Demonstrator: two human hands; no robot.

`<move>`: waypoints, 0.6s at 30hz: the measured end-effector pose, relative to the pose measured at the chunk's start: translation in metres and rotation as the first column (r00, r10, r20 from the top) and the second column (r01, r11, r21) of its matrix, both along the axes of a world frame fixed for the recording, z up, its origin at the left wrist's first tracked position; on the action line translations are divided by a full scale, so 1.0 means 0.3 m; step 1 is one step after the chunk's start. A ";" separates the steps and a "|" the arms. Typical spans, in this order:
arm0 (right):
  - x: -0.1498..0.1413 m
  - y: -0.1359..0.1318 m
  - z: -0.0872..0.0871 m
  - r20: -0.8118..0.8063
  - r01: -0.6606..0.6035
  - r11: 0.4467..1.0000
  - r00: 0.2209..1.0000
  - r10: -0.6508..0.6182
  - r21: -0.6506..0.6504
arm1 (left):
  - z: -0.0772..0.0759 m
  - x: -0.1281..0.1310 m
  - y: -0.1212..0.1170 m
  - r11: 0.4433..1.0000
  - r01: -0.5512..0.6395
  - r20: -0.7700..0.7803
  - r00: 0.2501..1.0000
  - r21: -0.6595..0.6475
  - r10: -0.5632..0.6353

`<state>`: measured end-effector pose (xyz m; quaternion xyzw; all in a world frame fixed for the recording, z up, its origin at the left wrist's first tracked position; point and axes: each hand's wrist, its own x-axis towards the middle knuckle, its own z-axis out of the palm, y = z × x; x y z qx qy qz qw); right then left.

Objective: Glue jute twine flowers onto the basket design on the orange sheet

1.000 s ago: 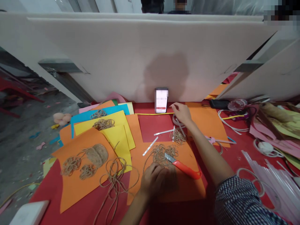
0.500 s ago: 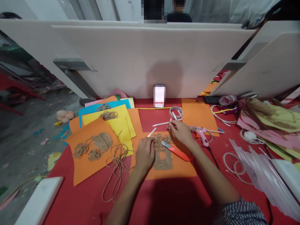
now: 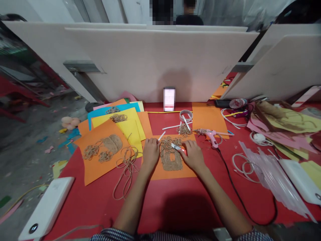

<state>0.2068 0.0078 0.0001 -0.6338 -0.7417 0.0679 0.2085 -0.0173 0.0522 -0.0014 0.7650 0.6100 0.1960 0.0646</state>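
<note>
My left hand (image 3: pixel 150 153) rests at the left edge of an orange sheet (image 3: pixel 163 174), fingers closed, with a narrow white strip (image 3: pixel 162 135) sticking out from the fingertips. On that sheet lies a flat brown twine shape (image 3: pixel 171 164) with a small opening in its middle and looped twine along its top. My right hand (image 3: pixel 194 154) is closed over the red handle of a utility knife (image 3: pixel 176 146), whose blade points left across the twine. Most of the handle is hidden under the hand. Behind the sheet are a bunch of looped twine (image 3: pixel 184 130) and a white ring-shaped roll (image 3: pixel 186 115).
Left are coloured sheets with twine shapes (image 3: pixel 110 144) and loose twine (image 3: pixel 127 167). A pink glue gun (image 3: pixel 212 136) with a black cord lies right, near clear plastic sticks (image 3: pixel 272 180). A phone (image 3: pixel 169 99) stands against a white board (image 3: pixel 125 60).
My right hand has come back from the twine bunch and white roll onto the knife handle. My left hand stays by the sheet's left edge. The view has shifted slightly.
</note>
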 end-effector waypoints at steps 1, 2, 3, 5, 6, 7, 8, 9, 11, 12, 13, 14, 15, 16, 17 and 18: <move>0.000 -0.002 -0.001 0.016 -0.001 1.000 1.000 0.001 0.003 | -0.001 -0.005 -0.002 1.000 -0.008 0.029 1.000 0.004 0.008; 0.000 -0.004 -0.002 0.031 -0.002 1.000 1.000 0.002 0.004 | -0.001 -0.010 -0.003 1.000 -0.019 0.063 0.998 0.007 0.018; 0.000 -0.006 -0.002 0.047 -0.005 1.000 0.999 0.005 0.006 | -0.002 -0.015 -0.005 0.999 -0.033 0.103 0.994 0.009 0.031; 0.001 -0.010 0.000 0.085 -0.016 1.000 0.996 0.016 0.007 | -0.001 -0.025 -0.010 0.998 -0.058 0.184 0.981 0.005 0.056; 0.002 -0.013 0.000 0.104 -0.023 1.000 0.994 0.022 0.006 | 0.000 -0.029 -0.013 0.998 -0.070 0.222 0.973 0.001 0.068; 0.003 -0.016 0.000 0.120 -0.028 1.000 0.992 0.028 0.005 | 0.002 -0.033 -0.016 0.997 -0.083 0.262 0.962 -0.003 0.081; 0.003 -0.019 -0.001 0.132 -0.035 0.999 0.991 0.034 0.004 | 0.005 -0.036 -0.020 0.995 -0.096 0.306 0.947 -0.009 0.094; 0.004 -0.022 -0.003 0.140 -0.041 0.999 0.989 0.040 0.002 | 0.009 -0.038 -0.023 0.994 -0.108 0.356 0.928 -0.017 0.106; 0.006 -0.026 -0.007 0.152 -0.047 0.999 0.987 0.046 -0.002 | 0.020 -0.039 -0.032 0.991 -0.115 0.479 0.868 -0.063 0.131; 0.006 -0.026 -0.009 0.160 -0.045 0.999 0.986 0.045 -0.004 | 0.028 -0.038 -0.037 0.989 -0.105 0.547 0.825 -0.102 0.144; 0.006 -0.027 -0.010 0.169 -0.042 0.999 0.985 0.042 -0.006 | 0.036 -0.035 -0.042 0.985 -0.087 0.612 0.775 -0.147 0.160; 0.006 -0.026 -0.012 0.176 -0.036 0.999 0.984 0.036 -0.006 | 0.045 -0.032 -0.048 0.979 -0.065 0.673 0.718 -0.191 0.179; 0.005 -0.025 -0.013 0.182 -0.028 1.000 0.983 0.028 -0.005 | 0.054 -0.027 -0.053 0.973 -0.038 0.730 0.655 -0.229 0.197; 0.005 -0.024 -0.013 0.186 -0.016 1.000 0.982 0.016 -0.001 | 0.063 -0.023 -0.058 0.966 -0.013 0.780 0.588 -0.258 0.216; 0.005 -0.022 -0.014 0.191 -0.004 1.000 0.982 0.003 0.005 | 0.072 -0.019 -0.063 0.960 0.011 0.821 0.521 -0.280 0.233; 0.005 -0.021 -0.015 0.196 0.011 1.000 0.981 -0.013 0.010 | 0.079 -0.015 -0.067 0.954 0.038 0.854 0.456 -0.299 0.250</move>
